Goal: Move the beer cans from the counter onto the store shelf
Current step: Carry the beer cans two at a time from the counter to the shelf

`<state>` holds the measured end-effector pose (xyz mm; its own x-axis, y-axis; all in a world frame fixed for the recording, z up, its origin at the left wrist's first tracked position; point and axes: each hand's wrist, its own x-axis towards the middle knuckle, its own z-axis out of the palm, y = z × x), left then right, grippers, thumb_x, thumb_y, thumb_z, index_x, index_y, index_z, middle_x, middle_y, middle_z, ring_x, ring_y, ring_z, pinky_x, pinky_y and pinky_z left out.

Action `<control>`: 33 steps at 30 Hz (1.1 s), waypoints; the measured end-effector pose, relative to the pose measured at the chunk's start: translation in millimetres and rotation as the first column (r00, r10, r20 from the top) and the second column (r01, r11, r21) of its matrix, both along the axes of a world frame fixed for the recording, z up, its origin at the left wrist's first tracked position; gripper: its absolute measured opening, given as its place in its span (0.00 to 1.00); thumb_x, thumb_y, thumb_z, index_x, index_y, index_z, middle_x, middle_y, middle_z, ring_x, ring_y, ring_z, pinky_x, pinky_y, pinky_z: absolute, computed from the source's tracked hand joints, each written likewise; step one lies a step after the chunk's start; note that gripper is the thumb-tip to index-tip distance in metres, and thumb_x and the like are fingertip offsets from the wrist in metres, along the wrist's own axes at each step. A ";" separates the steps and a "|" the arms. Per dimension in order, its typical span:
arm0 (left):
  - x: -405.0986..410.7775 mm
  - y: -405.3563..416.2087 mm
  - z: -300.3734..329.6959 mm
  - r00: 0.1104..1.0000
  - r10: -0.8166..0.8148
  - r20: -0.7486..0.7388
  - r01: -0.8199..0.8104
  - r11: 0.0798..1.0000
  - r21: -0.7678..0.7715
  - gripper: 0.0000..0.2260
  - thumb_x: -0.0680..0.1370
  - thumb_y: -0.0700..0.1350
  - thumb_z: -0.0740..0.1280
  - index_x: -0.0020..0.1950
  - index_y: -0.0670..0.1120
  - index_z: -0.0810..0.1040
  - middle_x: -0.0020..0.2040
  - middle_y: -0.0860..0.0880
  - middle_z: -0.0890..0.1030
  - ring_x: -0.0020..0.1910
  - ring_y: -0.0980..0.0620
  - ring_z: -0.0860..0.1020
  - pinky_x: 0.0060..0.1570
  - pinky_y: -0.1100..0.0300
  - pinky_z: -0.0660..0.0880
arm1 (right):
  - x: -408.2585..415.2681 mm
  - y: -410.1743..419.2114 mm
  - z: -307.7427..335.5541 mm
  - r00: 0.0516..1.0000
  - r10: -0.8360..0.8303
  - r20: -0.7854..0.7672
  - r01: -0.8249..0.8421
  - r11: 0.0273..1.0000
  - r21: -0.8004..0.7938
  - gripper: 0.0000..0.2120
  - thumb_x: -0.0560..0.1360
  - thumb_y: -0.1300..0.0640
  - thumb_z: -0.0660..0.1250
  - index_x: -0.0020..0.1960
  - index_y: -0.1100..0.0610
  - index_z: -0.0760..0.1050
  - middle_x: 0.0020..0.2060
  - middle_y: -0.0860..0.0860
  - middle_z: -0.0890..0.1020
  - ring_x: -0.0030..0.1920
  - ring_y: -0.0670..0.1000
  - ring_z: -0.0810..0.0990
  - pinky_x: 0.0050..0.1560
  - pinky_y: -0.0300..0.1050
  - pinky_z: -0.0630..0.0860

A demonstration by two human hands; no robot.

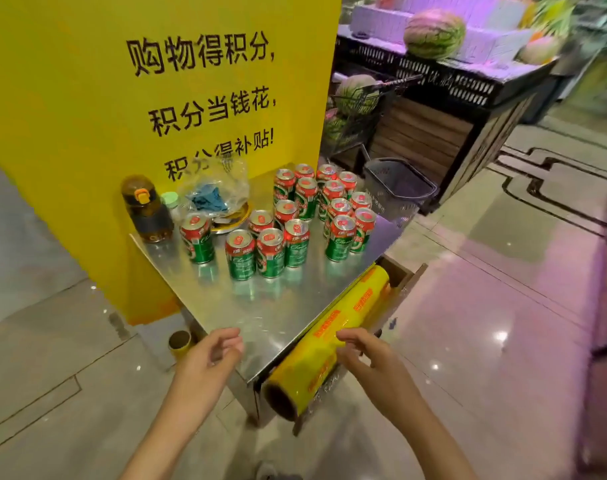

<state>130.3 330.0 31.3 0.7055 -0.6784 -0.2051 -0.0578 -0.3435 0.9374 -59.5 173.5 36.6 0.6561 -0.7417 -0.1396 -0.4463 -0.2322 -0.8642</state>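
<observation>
- Down at the bottom of the head view, both hands reach forward with nothing in them: the left hand (210,355) hangs over the near edge of the steel counter (260,306), fingers loosely curled and relaxed.
- Opposite it, the right hand (368,355) hovers over the big yellow roll of cling film (330,341) mounted along the counter's right side, fingers stretched out fairly straight; whether they touch the roll I cannot tell.
- Farther back, the beer cans (295,216), green with red tops, all stand upright on the counter in loose clusters, well apart from both hands.
- One can (197,239) stands alone at the left, just beside a dark water bottle (146,209) with an orange catch.
- Behind that can lies a crumpled clear plastic bag (215,188) with something blue inside.
- A yellow sign (156,81) with black characters rises behind the counter.
- To the right sit a grey shopping basket (399,185) on the floor and watermelons (433,34) on a display stand.
</observation>
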 end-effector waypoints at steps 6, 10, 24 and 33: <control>16.0 -101.1 -1.7 0.986 -0.152 0.069 0.147 0.987 0.069 0.10 0.75 0.46 0.69 0.55 0.46 0.77 0.47 0.53 0.80 0.43 0.64 0.77 0.43 0.74 0.71 | 4.2 -80.1 -11.3 0.997 -0.071 -0.012 0.071 0.997 0.012 0.11 0.77 0.56 0.66 0.59 0.50 0.75 0.52 0.39 0.79 0.50 0.32 0.76 0.45 0.23 0.70; 6.7 -162.8 0.6 0.963 -0.253 0.089 0.241 0.963 0.123 0.03 0.76 0.35 0.64 0.43 0.41 0.73 0.35 0.48 0.73 0.29 0.58 0.76 0.32 0.70 0.74 | 5.6 -127.6 -24.9 0.995 -0.099 -0.022 0.100 0.992 0.079 0.10 0.77 0.58 0.66 0.57 0.49 0.75 0.53 0.43 0.80 0.50 0.33 0.77 0.45 0.25 0.72; -6.6 -314.9 -35.6 0.991 0.130 -0.016 -0.127 0.982 0.138 0.18 0.74 0.44 0.70 0.62 0.49 0.71 0.54 0.54 0.76 0.55 0.54 0.75 0.51 0.66 0.69 | 83.4 -335.9 -56.4 0.997 0.079 -0.025 -0.074 0.987 0.144 0.32 0.72 0.58 0.72 0.71 0.56 0.62 0.62 0.49 0.70 0.63 0.48 0.69 0.60 0.44 0.69; -11.7 -374.9 -67.3 0.940 0.339 0.051 -0.342 0.936 0.082 0.32 0.68 0.49 0.76 0.68 0.51 0.66 0.65 0.53 0.71 0.65 0.54 0.68 0.63 0.58 0.67 | 109.3 -357.6 -84.9 0.986 0.158 0.060 -0.166 0.970 0.179 0.28 0.70 0.56 0.75 0.66 0.51 0.68 0.58 0.45 0.78 0.59 0.44 0.76 0.58 0.42 0.75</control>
<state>118.6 -44.9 -36.0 0.8988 -0.3769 -0.2238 0.0445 -0.4294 0.9020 49.8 -184.1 -48.3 0.7741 -0.5897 -0.2302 -0.3751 -0.1343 -0.9172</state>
